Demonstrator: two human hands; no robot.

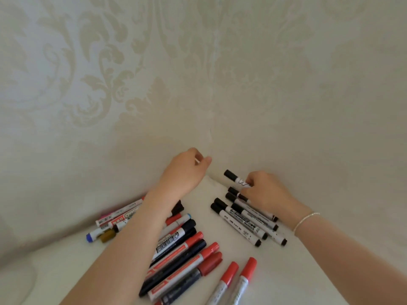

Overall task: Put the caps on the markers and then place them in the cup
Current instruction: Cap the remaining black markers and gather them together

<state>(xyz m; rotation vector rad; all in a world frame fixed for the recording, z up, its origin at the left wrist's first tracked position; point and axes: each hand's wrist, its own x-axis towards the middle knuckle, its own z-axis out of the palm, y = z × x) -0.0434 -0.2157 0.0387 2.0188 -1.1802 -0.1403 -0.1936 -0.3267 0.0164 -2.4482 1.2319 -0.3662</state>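
I am watching the right hand (267,193) gripping a black-capped whiteboard marker (236,178), lifting it off the black-capped row (244,221) on the white surface (297,271). The left hand (187,170) is hovering near the wall (198,73), fingers curled round something small and pale; I cannot tell what. More markers are lying in a mixed pile (180,249) under the left forearm. No cup is showing. I am judging the marker light, stiff and smooth-barrelled: best pinched mid-barrel.
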